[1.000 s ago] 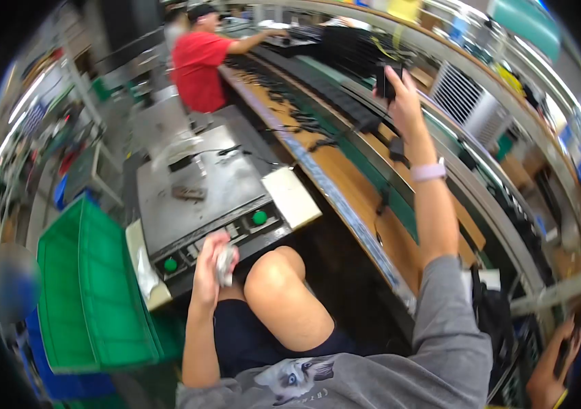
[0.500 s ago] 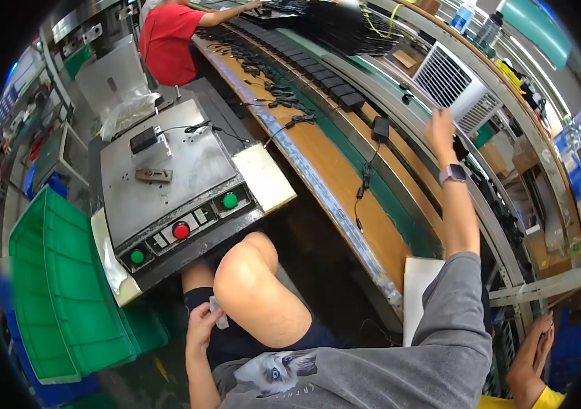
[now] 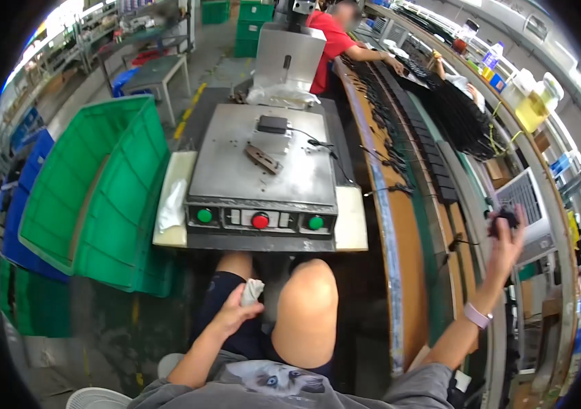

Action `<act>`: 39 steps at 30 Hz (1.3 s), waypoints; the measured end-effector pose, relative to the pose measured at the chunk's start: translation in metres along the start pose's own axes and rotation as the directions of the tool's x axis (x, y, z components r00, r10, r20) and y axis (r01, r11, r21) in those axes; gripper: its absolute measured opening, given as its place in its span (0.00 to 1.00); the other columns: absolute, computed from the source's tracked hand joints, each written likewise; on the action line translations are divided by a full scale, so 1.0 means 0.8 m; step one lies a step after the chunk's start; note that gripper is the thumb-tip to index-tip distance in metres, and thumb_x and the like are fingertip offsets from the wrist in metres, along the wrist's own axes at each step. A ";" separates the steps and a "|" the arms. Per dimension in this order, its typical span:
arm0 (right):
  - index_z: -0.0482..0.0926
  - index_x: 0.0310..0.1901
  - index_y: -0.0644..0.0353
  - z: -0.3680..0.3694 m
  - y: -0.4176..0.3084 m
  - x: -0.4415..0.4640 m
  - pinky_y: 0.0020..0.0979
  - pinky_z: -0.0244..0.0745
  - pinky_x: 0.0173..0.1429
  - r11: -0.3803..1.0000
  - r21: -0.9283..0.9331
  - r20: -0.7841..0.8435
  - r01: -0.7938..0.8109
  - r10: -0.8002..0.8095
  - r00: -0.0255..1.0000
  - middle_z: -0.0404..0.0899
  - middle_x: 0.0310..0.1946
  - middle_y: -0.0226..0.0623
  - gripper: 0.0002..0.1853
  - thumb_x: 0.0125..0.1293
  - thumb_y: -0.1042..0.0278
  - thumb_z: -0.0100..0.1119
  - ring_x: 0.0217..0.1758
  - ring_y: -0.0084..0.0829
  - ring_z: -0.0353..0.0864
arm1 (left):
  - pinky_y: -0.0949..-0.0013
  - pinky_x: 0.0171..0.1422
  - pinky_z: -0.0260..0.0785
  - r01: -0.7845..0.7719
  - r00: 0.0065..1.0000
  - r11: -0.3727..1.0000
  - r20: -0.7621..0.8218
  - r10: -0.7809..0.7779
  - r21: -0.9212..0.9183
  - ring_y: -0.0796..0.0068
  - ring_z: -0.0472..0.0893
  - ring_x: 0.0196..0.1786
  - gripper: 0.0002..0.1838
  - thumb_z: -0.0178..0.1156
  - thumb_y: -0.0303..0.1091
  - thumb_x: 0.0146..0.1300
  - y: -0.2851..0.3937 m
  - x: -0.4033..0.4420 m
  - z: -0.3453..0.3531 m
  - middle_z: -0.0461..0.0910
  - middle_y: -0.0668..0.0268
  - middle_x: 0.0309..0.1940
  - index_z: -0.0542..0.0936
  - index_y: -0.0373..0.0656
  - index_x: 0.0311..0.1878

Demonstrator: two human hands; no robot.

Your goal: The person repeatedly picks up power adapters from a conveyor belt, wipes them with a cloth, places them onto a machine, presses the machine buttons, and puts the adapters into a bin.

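My left hand [image 3: 234, 313] is closed round a crumpled whitish cloth [image 3: 252, 292] above my lap. Out to the right, over the far side of the line, my right hand [image 3: 507, 238] grips a dark object [image 3: 504, 219], blurred and partly covered by the fingers. In front of my knees stands a metal machine plate [image 3: 222, 163]. On it lie a black adapter [image 3: 273, 125] with its cable and a brown metal bar [image 3: 263, 159].
Green crates [image 3: 123, 198] stand at the left. Green and red buttons [image 3: 260, 221] line the machine's front. A row of black adapters [image 3: 434, 160] runs along the conveyor at the right. A person in red [image 3: 331, 37] reaches over its far end.
The view has swung right to left across the scene, bringing the machine to the middle. My right hand, empty-looking half a second ago, now grips a dark object. The cloth remains in my left hand.
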State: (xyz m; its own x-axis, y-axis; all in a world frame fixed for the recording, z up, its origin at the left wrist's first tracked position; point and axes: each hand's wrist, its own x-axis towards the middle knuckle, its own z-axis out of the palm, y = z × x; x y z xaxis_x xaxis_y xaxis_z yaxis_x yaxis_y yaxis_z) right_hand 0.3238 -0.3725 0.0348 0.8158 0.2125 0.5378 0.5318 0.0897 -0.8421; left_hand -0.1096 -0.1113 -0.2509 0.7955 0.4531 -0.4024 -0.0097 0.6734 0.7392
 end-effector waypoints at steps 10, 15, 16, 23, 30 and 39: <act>0.67 0.66 0.56 0.123 -0.063 -0.137 0.22 0.71 0.44 0.999 -0.028 0.386 -0.022 0.031 0.922 0.72 0.42 0.30 0.36 0.54 0.84 0.67 0.41 0.22 0.74 | 0.79 0.39 0.64 -0.300 0.941 0.949 0.194 0.278 0.098 0.82 0.72 0.33 0.18 0.57 0.25 0.63 0.148 0.041 0.073 0.74 0.70 0.35 0.72 0.39 0.57; 0.66 0.59 0.59 0.161 0.001 -0.198 0.26 0.77 0.36 0.560 0.055 0.786 -0.827 0.486 0.382 0.76 0.39 0.37 0.22 0.67 0.74 0.62 0.35 0.28 0.81 | 0.70 0.44 0.66 -0.349 0.832 0.936 0.476 0.285 0.051 0.78 0.72 0.40 0.20 0.44 0.42 0.73 0.209 0.067 0.195 0.75 0.67 0.42 0.71 0.37 0.58; 0.66 0.60 0.59 0.162 0.010 -0.207 0.27 0.77 0.36 0.491 0.020 0.794 -0.871 0.522 0.312 0.77 0.39 0.37 0.21 0.69 0.72 0.62 0.34 0.28 0.81 | 0.71 0.51 0.69 -0.347 0.889 0.923 0.373 0.267 0.165 0.79 0.75 0.45 0.18 0.46 0.38 0.73 0.207 0.067 0.216 0.77 0.67 0.47 0.72 0.38 0.59; 0.73 0.51 0.60 0.163 0.032 -0.215 0.24 0.71 0.32 0.572 0.045 0.826 -0.819 0.440 0.353 0.75 0.35 0.28 0.12 0.68 0.72 0.58 0.31 0.21 0.75 | 0.71 0.56 0.69 -0.785 0.619 0.312 0.652 0.438 0.535 0.74 0.77 0.46 0.14 0.64 0.24 0.62 0.169 0.065 0.284 0.75 0.64 0.46 0.79 0.39 0.52; 0.73 0.49 0.60 0.165 0.040 -0.218 0.23 0.67 0.29 0.577 0.157 0.742 -0.801 0.467 0.481 0.75 0.33 0.29 0.10 0.67 0.73 0.57 0.29 0.20 0.74 | 0.66 0.42 0.69 -0.707 0.273 -0.413 0.761 0.589 0.574 0.65 0.73 0.40 0.12 0.72 0.28 0.51 0.159 0.067 0.285 0.75 0.65 0.41 0.84 0.42 0.40; 0.73 0.47 0.59 0.162 0.045 -0.218 0.23 0.65 0.28 0.593 0.160 0.755 -0.789 0.441 0.485 0.75 0.33 0.28 0.08 0.68 0.72 0.56 0.29 0.19 0.73 | 0.61 0.43 0.72 -0.774 0.315 -0.220 0.661 0.681 0.594 0.59 0.77 0.40 0.07 0.66 0.25 0.57 0.142 0.068 0.301 0.75 0.59 0.37 0.80 0.35 0.38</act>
State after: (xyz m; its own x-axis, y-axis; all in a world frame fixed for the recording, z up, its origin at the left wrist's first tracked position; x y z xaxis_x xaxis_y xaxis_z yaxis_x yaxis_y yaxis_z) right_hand 0.1712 -0.2804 -0.0948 0.4584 0.8776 -0.1405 -0.3648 0.0417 -0.9301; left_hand 0.0788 -0.1508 -0.0587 0.6442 0.2151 0.7340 -0.2532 -0.8456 0.4700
